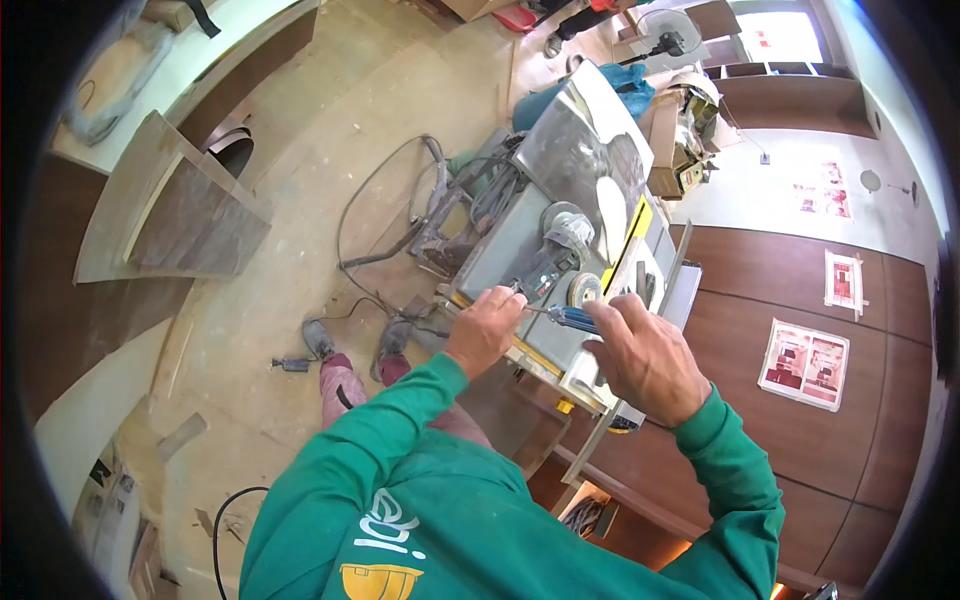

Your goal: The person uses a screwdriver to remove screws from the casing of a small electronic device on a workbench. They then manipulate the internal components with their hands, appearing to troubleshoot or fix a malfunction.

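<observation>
- Right hand (645, 360): thumb and fingers are closed around the butt of the blue handle of a screwdriver (572, 318), which lies across, above the near edge of the grey machine table (500, 262).
- Left hand (485, 330): fingertips are drawn together at the far end of the shaft. Whether they pinch the tip, or some small part at it, cannot be told.
- Risk, puncture: both hands are bare and the shaft points toward the left fingers. A slip under a push from the right hand could drive the tip into them.
- Risk, lost part: if anything small sits in the left fingertips, a loosened pinch could drop it to the littered floor (300, 170), where it would be hard to find.
- Risk, power tool: what appears to be an angle grinder (545, 278) lies on the table just beyond the left hand, a round abrasive disc (584, 290) beside it. Its supply is not visible; if live, a knocked switch could start it.
- Risk, falling objects: table space is shared with a large glossy sheet (590, 140). An elbow or sleeve catching either could shift it.
- Risk, trip: a dark cable (345, 225) loops over the floor and runs near the shoes (318, 340). A step back could snag it.
</observation>
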Action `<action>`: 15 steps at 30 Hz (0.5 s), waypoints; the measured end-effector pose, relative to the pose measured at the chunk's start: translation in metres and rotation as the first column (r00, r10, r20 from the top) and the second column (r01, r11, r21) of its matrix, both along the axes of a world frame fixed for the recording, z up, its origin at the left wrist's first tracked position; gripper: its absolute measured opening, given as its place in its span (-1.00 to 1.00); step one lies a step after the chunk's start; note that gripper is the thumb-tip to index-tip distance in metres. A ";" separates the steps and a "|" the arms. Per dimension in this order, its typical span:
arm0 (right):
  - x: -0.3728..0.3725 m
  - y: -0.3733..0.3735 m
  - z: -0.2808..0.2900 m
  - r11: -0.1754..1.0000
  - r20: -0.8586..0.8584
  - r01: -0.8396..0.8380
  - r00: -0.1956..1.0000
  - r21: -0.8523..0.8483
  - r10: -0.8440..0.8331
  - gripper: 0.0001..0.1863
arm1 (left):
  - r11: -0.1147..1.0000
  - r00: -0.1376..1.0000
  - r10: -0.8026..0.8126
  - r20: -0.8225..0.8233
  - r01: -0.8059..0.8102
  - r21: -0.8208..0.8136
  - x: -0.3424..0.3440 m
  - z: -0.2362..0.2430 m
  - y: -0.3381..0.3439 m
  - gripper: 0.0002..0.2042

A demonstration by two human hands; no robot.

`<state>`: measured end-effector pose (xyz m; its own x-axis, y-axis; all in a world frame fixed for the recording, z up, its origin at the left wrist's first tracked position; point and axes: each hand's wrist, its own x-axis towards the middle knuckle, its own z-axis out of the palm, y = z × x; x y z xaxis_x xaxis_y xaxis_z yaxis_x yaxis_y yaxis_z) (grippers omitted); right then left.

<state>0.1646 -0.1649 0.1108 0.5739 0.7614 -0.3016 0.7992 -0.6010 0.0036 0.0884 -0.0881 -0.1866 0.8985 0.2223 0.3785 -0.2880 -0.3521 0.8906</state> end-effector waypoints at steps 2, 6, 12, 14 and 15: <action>0.000 -0.007 -0.003 1.000 -0.009 -0.014 1.000 0.006 0.015 -0.66 | 1.000 1.000 -0.010 -0.010 0.010 0.001 0.000 -0.001 -0.001 -0.77; 0.007 -0.010 -0.007 0.934 -0.087 0.260 0.954 -0.245 -0.288 -0.75 | 1.000 1.000 0.000 0.000 0.000 -0.003 0.000 0.004 0.001 -0.77; 0.005 -0.008 -0.004 0.996 -0.052 -0.062 0.997 -0.062 0.059 -0.70 | 0.999 0.999 -0.034 -0.030 0.035 0.016 -0.003 0.001 0.001 -0.69; 0.004 -0.010 -0.004 0.988 -0.113 0.052 0.991 -0.144 -0.069 -0.71 | 1.000 1.000 -0.018 -0.019 0.019 0.012 -0.003 0.000 0.000 -0.69; 0.004 -0.011 -0.004 0.987 -0.097 0.062 0.992 -0.148 -0.076 -0.70 | 1.000 1.000 -0.012 -0.019 0.012 0.017 -0.002 0.001 0.000 -0.69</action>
